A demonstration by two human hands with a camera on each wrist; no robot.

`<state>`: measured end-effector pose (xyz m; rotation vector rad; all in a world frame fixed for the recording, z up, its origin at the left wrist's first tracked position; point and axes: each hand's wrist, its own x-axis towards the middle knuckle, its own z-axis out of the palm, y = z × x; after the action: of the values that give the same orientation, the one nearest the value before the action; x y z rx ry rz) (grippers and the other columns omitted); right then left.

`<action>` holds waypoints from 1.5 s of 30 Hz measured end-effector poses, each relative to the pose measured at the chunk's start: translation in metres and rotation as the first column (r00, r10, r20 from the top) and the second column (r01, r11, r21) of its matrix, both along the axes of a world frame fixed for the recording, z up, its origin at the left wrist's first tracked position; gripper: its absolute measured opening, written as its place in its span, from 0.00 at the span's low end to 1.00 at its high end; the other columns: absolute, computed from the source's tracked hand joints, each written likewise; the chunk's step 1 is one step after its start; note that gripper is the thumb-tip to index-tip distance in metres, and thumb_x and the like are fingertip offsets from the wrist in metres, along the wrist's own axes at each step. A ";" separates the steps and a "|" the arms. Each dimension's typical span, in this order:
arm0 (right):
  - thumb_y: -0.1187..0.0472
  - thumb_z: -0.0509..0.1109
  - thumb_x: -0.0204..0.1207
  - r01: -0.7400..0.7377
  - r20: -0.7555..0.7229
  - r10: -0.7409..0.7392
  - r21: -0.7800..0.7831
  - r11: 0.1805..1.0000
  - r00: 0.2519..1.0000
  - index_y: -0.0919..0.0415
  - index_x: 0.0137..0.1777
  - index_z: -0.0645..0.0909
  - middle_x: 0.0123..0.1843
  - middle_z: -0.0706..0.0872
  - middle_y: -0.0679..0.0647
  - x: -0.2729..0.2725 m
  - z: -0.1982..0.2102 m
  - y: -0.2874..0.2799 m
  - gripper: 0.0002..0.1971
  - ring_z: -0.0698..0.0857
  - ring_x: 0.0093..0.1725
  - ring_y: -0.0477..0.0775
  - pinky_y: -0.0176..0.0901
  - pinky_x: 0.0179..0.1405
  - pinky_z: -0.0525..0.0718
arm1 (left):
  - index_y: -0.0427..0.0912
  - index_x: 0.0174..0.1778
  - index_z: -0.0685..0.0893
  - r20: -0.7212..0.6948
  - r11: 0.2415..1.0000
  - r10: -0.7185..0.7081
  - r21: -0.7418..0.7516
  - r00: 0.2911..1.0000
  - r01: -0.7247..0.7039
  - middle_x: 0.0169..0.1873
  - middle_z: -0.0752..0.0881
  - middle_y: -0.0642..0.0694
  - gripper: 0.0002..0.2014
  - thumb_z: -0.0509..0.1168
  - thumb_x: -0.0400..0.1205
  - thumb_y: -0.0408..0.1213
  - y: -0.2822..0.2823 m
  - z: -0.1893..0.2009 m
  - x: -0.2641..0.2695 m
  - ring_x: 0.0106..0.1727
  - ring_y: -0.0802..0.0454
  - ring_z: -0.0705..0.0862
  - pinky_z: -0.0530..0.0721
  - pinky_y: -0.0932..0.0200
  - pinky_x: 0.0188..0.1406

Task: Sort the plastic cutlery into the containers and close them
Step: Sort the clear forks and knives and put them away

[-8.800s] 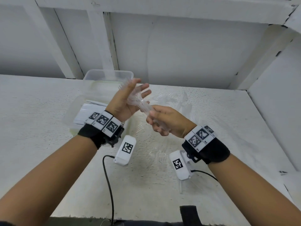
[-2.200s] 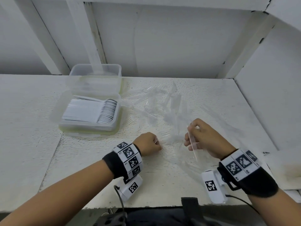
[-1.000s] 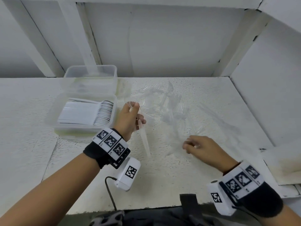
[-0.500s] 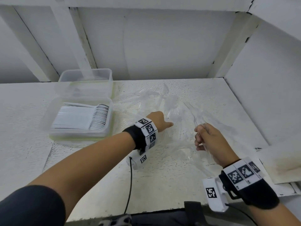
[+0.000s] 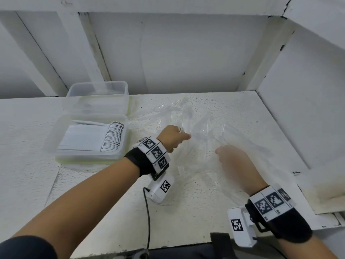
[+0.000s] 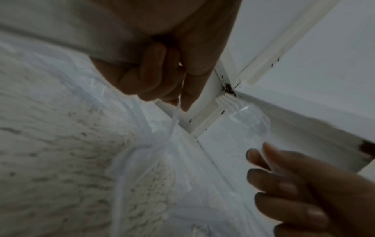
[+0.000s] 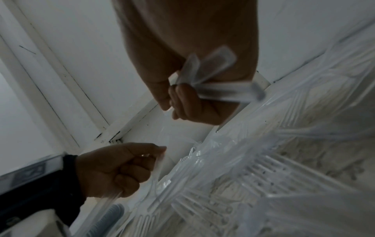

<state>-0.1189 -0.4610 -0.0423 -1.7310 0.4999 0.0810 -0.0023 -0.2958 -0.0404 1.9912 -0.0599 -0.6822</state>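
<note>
your left hand (image 5: pixel 172 137) pinches one clear fork; right hand (image 5: pixel 234 161) grips several. spoon container (image 5: pixel 89 141) beside left wrist filled, lids off, pile (image 5: pixel 196 128) remains.

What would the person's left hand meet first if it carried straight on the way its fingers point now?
Most likely the loose pile of clear plastic cutlery on the table, which lies right ahead of the left hand; depth is hard to judge.

Each wrist wears a black band (image 5: pixel 138 162) with white tag blocks (image 5: pixel 154 151) (checkered markers); below it, a white camera box (image 5: pixel 161 187) with black cable (image 5: pixel 148 217).
</note>
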 end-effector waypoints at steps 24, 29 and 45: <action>0.65 0.68 0.77 0.048 0.130 -0.067 0.145 0.988 0.989 0.57 0.37 0.80 0.38 0.86 0.53 0.048 0.028 0.074 0.07 0.63 0.14 0.39 0.30 0.13 0.59 | 0.45 0.46 0.77 -0.081 0.746 0.444 -0.518 0.892 -0.418 0.20 0.63 0.54 0.21 0.55 0.80 0.60 0.091 0.048 -0.035 0.19 0.59 0.58 0.56 0.65 0.19; 0.63 0.67 0.79 0.010 0.231 -0.062 0.220 0.975 0.971 0.59 0.42 0.80 0.33 0.85 0.49 0.049 0.038 0.059 0.04 0.62 0.16 0.40 0.32 0.14 0.59 | 0.41 0.51 0.77 -0.217 0.743 0.406 -0.487 0.888 -0.459 0.24 0.68 0.50 0.25 0.42 0.86 0.56 0.104 0.044 -0.037 0.23 0.57 0.62 0.59 0.63 0.22; 0.57 0.69 0.78 -0.313 0.213 0.368 -0.253 0.916 0.905 0.59 0.52 0.83 0.35 0.84 0.46 0.059 0.031 0.090 0.08 0.79 0.26 0.32 0.22 0.25 0.71 | 0.36 0.48 0.89 0.066 0.923 0.268 -0.303 0.961 -0.236 0.32 0.85 0.48 0.10 0.69 0.79 0.40 0.092 0.020 -0.061 0.31 0.57 0.76 0.75 0.67 0.27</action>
<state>-0.0600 -0.3708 -0.0116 -1.9927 0.0067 0.0536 -0.0631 -0.2039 -0.0207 1.7088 0.0309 -0.3755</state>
